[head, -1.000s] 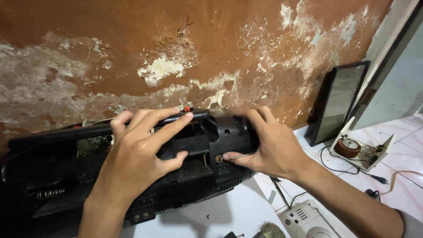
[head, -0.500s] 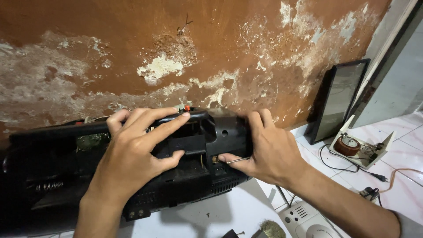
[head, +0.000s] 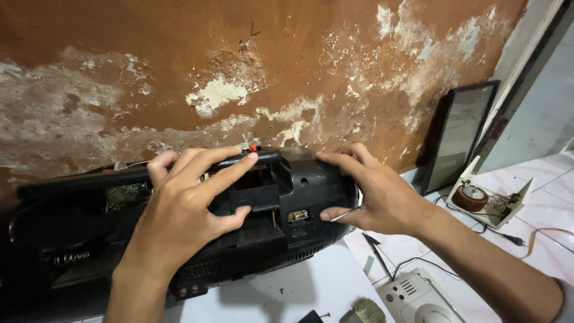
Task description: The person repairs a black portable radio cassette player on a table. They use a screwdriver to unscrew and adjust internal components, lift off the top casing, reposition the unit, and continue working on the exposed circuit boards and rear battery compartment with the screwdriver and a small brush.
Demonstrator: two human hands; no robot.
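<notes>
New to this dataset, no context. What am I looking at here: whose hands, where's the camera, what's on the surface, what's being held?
There is no machine: a person works with two bare hands, filmed by one camera worn on the head, looking down.

Both hands rest on a black portable radio-cassette player lying on a white surface against a peeling brown wall. The left hand lies spread over the casing, fingers up on its top edge. The right hand cups the player's right end and has a thin metal tool, probably a small screwdriver, in its grip, tip towards an opening in the casing.

Nearby: a dark framed panel leaning on the wall, a small open board with a round coil, cables, and a white boxy device.
</notes>
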